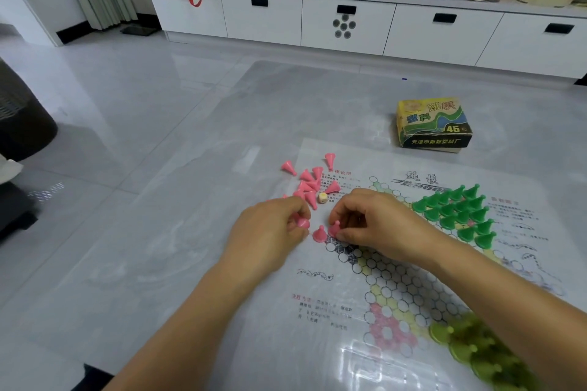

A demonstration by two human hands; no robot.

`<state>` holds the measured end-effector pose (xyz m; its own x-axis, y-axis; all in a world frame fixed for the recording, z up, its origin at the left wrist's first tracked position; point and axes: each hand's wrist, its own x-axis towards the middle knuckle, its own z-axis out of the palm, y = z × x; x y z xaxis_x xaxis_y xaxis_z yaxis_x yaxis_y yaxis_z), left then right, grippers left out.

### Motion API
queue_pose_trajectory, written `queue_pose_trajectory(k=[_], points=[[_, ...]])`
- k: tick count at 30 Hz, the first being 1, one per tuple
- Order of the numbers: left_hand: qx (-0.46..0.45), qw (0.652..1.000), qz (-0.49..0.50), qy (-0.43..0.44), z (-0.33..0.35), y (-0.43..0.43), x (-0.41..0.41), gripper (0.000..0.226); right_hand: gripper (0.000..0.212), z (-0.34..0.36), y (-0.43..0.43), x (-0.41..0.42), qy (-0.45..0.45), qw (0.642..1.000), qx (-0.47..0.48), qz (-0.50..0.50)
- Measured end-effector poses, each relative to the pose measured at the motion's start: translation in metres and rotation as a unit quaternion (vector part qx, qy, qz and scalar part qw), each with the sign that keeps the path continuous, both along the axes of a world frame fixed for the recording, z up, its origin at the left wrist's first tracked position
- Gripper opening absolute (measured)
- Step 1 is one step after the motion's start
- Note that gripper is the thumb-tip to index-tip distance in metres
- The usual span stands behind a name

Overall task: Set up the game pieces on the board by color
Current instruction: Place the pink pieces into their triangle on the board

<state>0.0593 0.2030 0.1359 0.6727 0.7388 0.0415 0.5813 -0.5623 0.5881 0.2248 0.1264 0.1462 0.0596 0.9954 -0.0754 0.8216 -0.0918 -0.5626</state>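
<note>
Head view shows the paper checkers board (397,276) lying flat on the floor, with both hands busy at its far-left star point. The left hand (273,228) pinches a first pink piece (301,223) between the thumb and curled fingers (293,209), just off the board's edge. The right hand (378,222) has its fingers curled down over a second pink piece (335,228), pinching it low and setting it just beside a third pink piece (319,234), which stands upright near the tip of that point.

To do this placement well, I judge the cone should go base-down on its own printed circle and be let go straight upward, since the standing neighbour is close enough to topple. Filling outward from the tip, row by row, would keep the fingers clear of pieces already set, and the left hand can feed the next one in.

Counts:
- **Pink:** three at the hands, plus a loose pink heap (309,184) of roughly nine or ten lying on their sides beyond the hands (overlaps prevent a firm count).
- **Green:** the green pieces (457,213) stand packed in a triangle on the far point, about fifteen.
- **Olive-green:** the olive-green pieces (476,346) cluster at the near right, too blurred to count.
- **Other items:** one small die (322,198) sits by the heap, and one game box (433,124) is on the floor past the board.
</note>
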Motion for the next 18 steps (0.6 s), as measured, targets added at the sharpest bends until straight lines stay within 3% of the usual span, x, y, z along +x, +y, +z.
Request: queue_pose_trajectory(k=[5,11,14,18], points=[[-0.041,0.999,0.008,-0.028,0.002,0.000,-0.001,0.014,0.011,0.000,0.001,0.000,0.006,1.000,-0.005,0.000],[-0.103,0.993,-0.013,-0.056,0.009,-0.003,-0.001,0.017,0.020,0.010,-0.006,0.002,0.091,0.994,0.022,-0.057],[-0.119,0.990,-0.040,-0.069,0.014,-0.011,0.001,0.019,0.014,0.016,-0.015,-0.007,0.065,0.996,0.061,-0.025],[-0.091,0.993,-0.068,-0.030,0.007,-0.023,0.007,0.020,0.012,0.016,-0.023,-0.014,-0.006,1.000,0.030,0.007]])
